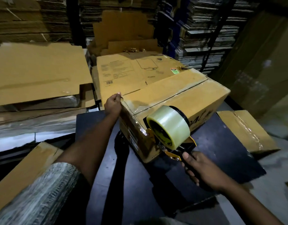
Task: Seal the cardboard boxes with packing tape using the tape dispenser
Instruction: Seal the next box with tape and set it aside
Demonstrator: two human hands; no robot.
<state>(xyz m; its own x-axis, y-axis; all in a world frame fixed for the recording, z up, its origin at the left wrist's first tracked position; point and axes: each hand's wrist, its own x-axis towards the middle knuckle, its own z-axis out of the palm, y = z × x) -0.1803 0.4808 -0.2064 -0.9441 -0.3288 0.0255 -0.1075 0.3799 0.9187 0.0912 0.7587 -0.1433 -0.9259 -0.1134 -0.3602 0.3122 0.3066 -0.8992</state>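
Gripping the tape dispenser (pixel 170 135) handle in our right hand (pixel 200 169), roll against the cardboard box (pixel 180 95) near end | left hand (pixel 113 104) pinching its top corner | box on dark table (pixel 221 153)

a closed brown cardboard box (pixel 180 98) lies on a dark flat table (pixel 213 151), near its far edge. the yellow-and-black tape dispenser with a clear tape roll (pixel 168 127) sits against the box's near end, low on its right part. the right hand (pixel 203 169) holds the dispenser's handle just before it. the left hand (pixel 113 104) grips the box's top left near corner. a flattened printed cardboard sheet (pixel 131 70) lies behind the box. stacked flat cardboard sheets (pixel 37 72) lie to the left. a smaller taped cardboard piece (pixel 244 129) lies to the right of the box.
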